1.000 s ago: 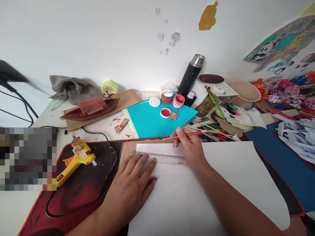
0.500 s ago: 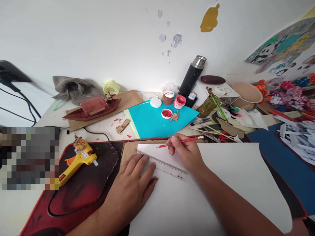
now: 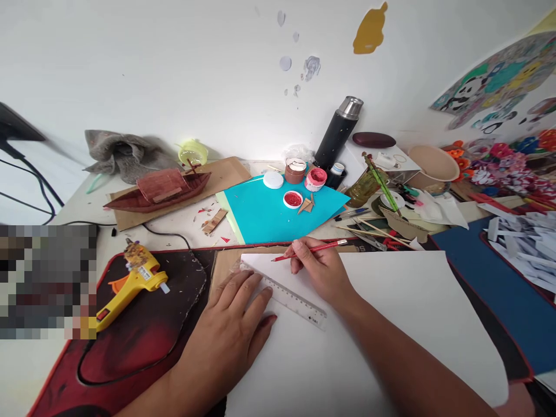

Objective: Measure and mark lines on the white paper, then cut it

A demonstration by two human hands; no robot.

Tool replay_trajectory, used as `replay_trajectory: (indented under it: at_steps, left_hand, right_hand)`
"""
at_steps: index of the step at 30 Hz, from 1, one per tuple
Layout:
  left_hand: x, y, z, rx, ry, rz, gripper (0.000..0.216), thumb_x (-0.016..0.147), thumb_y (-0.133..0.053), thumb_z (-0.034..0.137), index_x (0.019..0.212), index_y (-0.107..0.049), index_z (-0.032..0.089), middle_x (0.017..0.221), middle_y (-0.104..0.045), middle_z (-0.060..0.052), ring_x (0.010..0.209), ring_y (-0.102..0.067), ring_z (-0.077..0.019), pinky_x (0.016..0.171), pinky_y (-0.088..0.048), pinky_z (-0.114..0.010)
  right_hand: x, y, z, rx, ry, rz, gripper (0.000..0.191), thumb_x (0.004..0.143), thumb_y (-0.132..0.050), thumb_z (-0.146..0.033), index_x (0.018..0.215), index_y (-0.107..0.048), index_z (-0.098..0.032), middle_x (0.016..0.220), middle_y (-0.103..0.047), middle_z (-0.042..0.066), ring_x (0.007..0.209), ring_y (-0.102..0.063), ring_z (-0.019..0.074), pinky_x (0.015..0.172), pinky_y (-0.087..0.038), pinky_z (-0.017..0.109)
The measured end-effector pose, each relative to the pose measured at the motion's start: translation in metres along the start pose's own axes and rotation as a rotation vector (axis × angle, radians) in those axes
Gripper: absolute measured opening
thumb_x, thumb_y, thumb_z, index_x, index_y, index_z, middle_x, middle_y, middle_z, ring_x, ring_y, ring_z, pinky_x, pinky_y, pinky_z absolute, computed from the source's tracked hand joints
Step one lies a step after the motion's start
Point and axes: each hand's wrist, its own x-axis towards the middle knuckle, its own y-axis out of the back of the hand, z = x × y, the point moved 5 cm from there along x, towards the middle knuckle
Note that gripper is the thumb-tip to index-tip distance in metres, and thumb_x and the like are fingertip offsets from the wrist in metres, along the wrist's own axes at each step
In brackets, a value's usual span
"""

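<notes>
Clear plastic ruler (image 3: 296, 301) has swung aslant under flat left hand (image 3: 238, 314) by far-left corner of white paper (image 3: 304, 370), seemingly resetting its edge; right hand (image 3: 325, 273) grips red pencil (image 3: 326, 247)

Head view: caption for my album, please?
Left hand on a clear ruler, right hand holding a red pencil over white paper.
</notes>
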Motion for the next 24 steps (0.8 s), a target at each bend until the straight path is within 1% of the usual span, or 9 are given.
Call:
replay_trajectory:
  at_steps: [7,11,16,22,24]
  left_hand:
    - [0.0004,-0.0002,-0.0001,0.006,-0.007,0.002,0.026,0.108,-0.056,0.030,0.129,-0.065,0.017,0.139,-0.068,-0.016,0.136,-0.058,-0.0380,0.112,-0.054,-0.058]
    - [0.0005,-0.0002,-0.0007,0.013,-0.002,0.008,0.026,0.109,-0.055,0.032,0.129,-0.065,0.019,0.138,-0.069,-0.015,0.136,-0.060,-0.0366,0.111,-0.055,-0.057]
    - [-0.0013,-0.0022,-0.0009,0.004,-0.003,0.004,0.024,0.110,-0.054,0.032,0.126,-0.066,0.019,0.139,-0.069,-0.014,0.139,-0.060,-0.0355,0.114,-0.055,-0.056]
    - [-0.0009,-0.0020,-0.0013,-0.039,-0.016,0.000,0.023,0.110,-0.054,0.032,0.125,-0.065,0.018,0.145,-0.068,-0.014,0.146,-0.056,-0.0326,0.120,-0.050,-0.050]
    - [0.0007,0.0001,-0.0021,-0.048,-0.012,0.004,0.026,0.110,-0.054,0.032,0.129,-0.065,0.017,0.148,-0.067,-0.014,0.146,-0.056,-0.0322,0.120,-0.049,-0.050]
  right_hand:
    - [-0.0021,-0.0002,0.0042,-0.015,-0.007,-0.004,0.056,0.099,-0.066,-0.074,0.080,-0.074,-0.022,0.072,-0.072,0.003,0.076,-0.067,0.0215,0.080,-0.054,0.037]
    - [-0.0016,-0.0002,0.0043,-0.030,-0.006,-0.011,0.053,0.100,-0.066,-0.072,0.082,-0.074,-0.023,0.074,-0.072,0.003,0.079,-0.069,0.0221,0.081,-0.055,0.036]
    - [-0.0010,-0.0015,0.0016,-0.050,0.012,-0.034,0.052,0.102,-0.064,-0.069,0.078,-0.071,-0.023,0.073,-0.072,0.003,0.082,-0.071,0.0224,0.084,-0.055,0.035]
    - [-0.0007,-0.0017,-0.0007,-0.040,0.016,-0.029,0.052,0.102,-0.065,-0.069,0.078,-0.071,-0.023,0.072,-0.071,0.002,0.079,-0.069,0.0217,0.082,-0.055,0.035]
    - [-0.0011,-0.0014,-0.0009,-0.043,0.014,-0.028,0.052,0.102,-0.065,-0.069,0.079,-0.071,-0.023,0.072,-0.071,0.002,0.077,-0.068,0.0212,0.081,-0.055,0.035]
